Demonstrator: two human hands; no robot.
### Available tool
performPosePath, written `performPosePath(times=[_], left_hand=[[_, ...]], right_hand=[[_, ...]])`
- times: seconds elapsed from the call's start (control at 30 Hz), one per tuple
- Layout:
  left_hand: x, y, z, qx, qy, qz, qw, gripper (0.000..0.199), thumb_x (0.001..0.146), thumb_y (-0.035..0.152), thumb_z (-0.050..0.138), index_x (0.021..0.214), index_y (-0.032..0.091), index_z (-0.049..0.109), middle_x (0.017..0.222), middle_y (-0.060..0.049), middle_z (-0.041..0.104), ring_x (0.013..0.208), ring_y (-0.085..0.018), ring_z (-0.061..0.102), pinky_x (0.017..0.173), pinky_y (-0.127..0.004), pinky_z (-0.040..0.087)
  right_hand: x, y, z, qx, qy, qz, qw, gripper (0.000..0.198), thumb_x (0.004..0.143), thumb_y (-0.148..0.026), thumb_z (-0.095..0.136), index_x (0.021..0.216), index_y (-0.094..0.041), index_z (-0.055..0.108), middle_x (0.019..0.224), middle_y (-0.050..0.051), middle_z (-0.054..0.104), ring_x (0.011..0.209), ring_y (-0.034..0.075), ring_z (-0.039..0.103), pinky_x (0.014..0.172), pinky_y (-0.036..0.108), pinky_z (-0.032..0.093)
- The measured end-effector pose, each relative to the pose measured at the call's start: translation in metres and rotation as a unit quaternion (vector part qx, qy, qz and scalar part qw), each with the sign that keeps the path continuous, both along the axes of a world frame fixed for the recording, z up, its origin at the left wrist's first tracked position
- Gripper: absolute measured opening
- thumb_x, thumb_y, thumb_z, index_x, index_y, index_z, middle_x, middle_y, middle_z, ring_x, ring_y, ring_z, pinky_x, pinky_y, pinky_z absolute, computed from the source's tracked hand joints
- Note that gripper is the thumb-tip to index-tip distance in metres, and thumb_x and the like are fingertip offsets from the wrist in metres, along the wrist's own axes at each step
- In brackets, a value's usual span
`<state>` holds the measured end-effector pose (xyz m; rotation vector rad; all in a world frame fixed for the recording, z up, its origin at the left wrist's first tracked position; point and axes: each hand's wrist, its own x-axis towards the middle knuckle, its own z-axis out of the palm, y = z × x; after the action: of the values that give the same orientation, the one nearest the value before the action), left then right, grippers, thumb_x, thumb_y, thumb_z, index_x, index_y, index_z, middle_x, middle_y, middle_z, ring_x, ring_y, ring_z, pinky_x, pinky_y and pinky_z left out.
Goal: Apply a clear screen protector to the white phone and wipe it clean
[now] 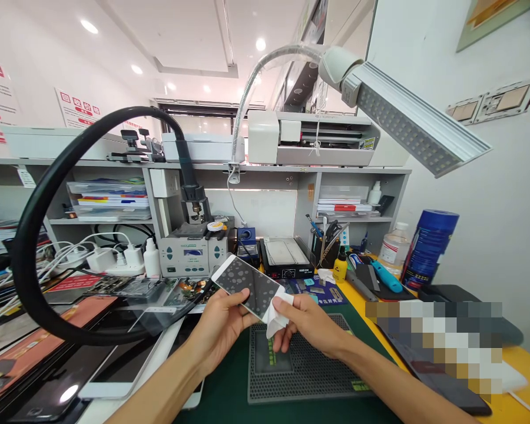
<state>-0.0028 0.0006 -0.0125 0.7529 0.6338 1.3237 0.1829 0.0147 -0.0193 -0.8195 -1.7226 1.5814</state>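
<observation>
A white-framed smartphone screen (pixel 242 281) with a dark, spotted face is held tilted above the bench. My left hand (pixel 229 312) grips its lower left edge, thumb on the front and fingers behind. In my right hand (pixel 302 321) a white tissue (pixel 275 318) is pinched against the phone screen's lower right end. Beneath both hands lies a grey perforated repair mat (pixel 309 371) on the green work mat (pixel 225 394).
A hot-air station (pixel 194 256) with a thick black hose (pixel 24 235) stands at the left back. Phones and a tablet (pixel 123 359) lie left. A heating plate (pixel 287 256), a yellow bottle (pixel 340 265) and a tool holder (pixel 324 247) are behind. An LED lamp (pixel 419 118) hangs overhead.
</observation>
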Motion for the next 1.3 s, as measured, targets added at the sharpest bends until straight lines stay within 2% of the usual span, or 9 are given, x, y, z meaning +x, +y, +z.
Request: performPosePath(times=[0.13,0.33,0.57,0.73,0.93,1.13,1.3], left_hand=[[-0.001,0.001,0.0,-0.011,-0.014,-0.001,1.0,0.015,0.081,0.009,0.065,0.095,0.013,0.061,0.106,-0.014,0.071,0.095,-0.029,0.07,0.089,-0.048,0.056],[-0.004,0.001,0.004,-0.022,-0.03,-0.018,0.999,0.036,0.081,0.006,0.062,0.116,0.015,0.061,0.107,-0.013,0.072,0.096,-0.027,0.07,0.086,-0.043,0.058],[-0.005,0.002,0.007,-0.034,-0.008,-0.007,0.999,0.036,0.081,0.005,0.061,0.115,0.014,0.063,0.106,-0.012,0.073,0.093,-0.027,0.071,0.082,-0.042,0.059],[-0.004,0.0,0.007,-0.031,0.029,0.009,0.999,0.032,0.081,0.008,0.062,0.112,0.016,0.064,0.105,-0.011,0.073,0.092,-0.027,0.071,0.078,-0.04,0.06],[-0.003,-0.001,0.005,-0.025,0.076,0.027,0.996,0.023,0.081,0.015,0.067,0.104,0.015,0.067,0.102,-0.01,0.073,0.089,-0.025,0.071,0.076,-0.036,0.06],[0.001,-0.008,0.01,-0.04,0.125,0.025,0.991,0.04,0.075,0.02,0.074,0.114,0.02,0.066,0.1,-0.007,0.075,0.084,-0.024,0.071,0.068,-0.029,0.056],[0.004,-0.013,0.01,-0.021,0.166,-0.02,0.986,0.044,0.076,0.025,0.074,0.119,0.021,0.064,0.1,-0.007,0.074,0.08,-0.023,0.071,0.063,-0.026,0.052]], right_hand=[[0.0,-0.001,0.003,0.014,0.007,-0.007,1.0,0.057,0.087,-0.063,0.051,0.082,-0.008,0.064,0.063,0.009,0.067,0.055,0.017,0.066,0.049,0.024,0.05],[0.001,0.001,0.004,-0.004,0.047,-0.019,0.999,0.048,0.086,-0.059,0.056,0.089,-0.011,0.06,0.069,0.006,0.066,0.055,0.016,0.066,0.047,0.023,0.051],[0.006,0.002,0.01,-0.02,0.088,-0.036,0.995,0.045,0.081,-0.057,0.065,0.091,-0.013,0.062,0.081,0.008,0.067,0.065,0.016,0.065,0.051,0.025,0.052],[0.008,0.003,0.012,-0.04,0.103,-0.038,0.993,0.041,0.076,-0.051,0.072,0.086,-0.012,0.065,0.081,0.007,0.064,0.07,0.017,0.062,0.053,0.026,0.053],[0.01,0.003,0.013,-0.05,0.079,-0.017,0.996,0.042,0.072,-0.05,0.075,0.084,-0.011,0.066,0.077,0.006,0.066,0.068,0.018,0.063,0.054,0.027,0.053],[0.008,-0.002,0.009,-0.038,0.018,0.034,0.999,0.04,0.067,-0.049,0.079,0.076,-0.012,0.065,0.071,0.004,0.066,0.064,0.016,0.062,0.052,0.025,0.052],[0.006,-0.002,0.001,-0.034,-0.019,0.061,0.997,0.04,0.067,-0.048,0.079,0.075,-0.011,0.067,0.072,0.004,0.066,0.06,0.013,0.06,0.051,0.025,0.053]])
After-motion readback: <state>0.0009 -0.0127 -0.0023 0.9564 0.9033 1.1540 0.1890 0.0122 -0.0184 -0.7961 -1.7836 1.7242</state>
